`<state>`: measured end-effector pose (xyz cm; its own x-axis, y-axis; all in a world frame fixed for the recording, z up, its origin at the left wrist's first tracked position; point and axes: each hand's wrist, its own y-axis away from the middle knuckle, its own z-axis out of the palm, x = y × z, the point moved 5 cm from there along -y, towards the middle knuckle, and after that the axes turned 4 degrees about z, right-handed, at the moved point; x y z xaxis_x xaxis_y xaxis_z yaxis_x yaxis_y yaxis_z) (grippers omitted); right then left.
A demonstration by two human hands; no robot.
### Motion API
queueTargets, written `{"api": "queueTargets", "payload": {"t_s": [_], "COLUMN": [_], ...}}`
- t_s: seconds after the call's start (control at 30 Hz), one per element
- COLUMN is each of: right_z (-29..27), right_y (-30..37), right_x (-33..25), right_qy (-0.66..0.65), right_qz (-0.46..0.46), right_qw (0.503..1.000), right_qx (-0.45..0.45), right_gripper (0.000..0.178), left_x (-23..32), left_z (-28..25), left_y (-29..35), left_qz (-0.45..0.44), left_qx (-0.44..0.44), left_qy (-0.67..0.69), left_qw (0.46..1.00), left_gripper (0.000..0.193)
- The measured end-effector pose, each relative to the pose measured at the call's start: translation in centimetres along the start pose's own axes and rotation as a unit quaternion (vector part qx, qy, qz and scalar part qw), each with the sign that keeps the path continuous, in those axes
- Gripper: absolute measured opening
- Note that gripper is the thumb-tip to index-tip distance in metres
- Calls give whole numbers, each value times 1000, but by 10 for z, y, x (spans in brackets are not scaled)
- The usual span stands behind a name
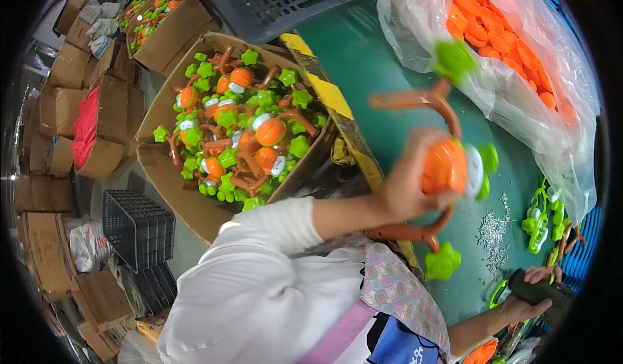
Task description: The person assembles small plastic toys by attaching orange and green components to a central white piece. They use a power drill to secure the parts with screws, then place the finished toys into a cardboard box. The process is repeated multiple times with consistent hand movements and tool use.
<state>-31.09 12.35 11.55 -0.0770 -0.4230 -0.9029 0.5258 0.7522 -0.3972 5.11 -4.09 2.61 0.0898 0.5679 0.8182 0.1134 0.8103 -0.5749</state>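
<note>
above the green table (354,49), left fingers (433,203) curl round a rounded orange plastic toy (445,167) (right fingers (535,309): hold unclear)

Two hands (403,179) (521,307); one held toy (444,167); two toy-filled boxes (178,195) (172,38); one silvery heap (494,233).

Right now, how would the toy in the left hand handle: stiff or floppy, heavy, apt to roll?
The toy is probably stiff: its curved brown branches jut out unsupported. Likely fairly light, since the left hand alone holds it up. It may rock on its rounded orange body, but the branches and green stars should check any roll.
</note>
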Motion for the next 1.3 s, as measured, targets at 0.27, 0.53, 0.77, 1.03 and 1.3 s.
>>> {"api": "queueTargets", "payload": {"t_s": [0.27,0.53,0.77,1.03,1.3], "right_z": [-91,-136,-138,-124,-98], "right_y": [49,53,49,42,44], "right_x": [30,48,50,50,42], "right_qy": [134,221,313,369,385], "right_qz": [215,187,156,131,145], "right_qw": [942,925,900,883,874], "right_qx": [219,247,260,258,257], "right_gripper": [50,54,54,55,53], "left_x": [-3,-9,-1,-130,-170], "left_z": [-301,-557,-586,-437,-413], "left_y": [70,241,286,190,183], "left_qz": [-138,-155,-249,-169,-409], "left_qx": [392,624,667,15,-326], "left_qy": [-301,-308,-358,-613,-706], "left_qw": [858,701,604,772,478], "left_gripper": [63,62,62,62,41]}}
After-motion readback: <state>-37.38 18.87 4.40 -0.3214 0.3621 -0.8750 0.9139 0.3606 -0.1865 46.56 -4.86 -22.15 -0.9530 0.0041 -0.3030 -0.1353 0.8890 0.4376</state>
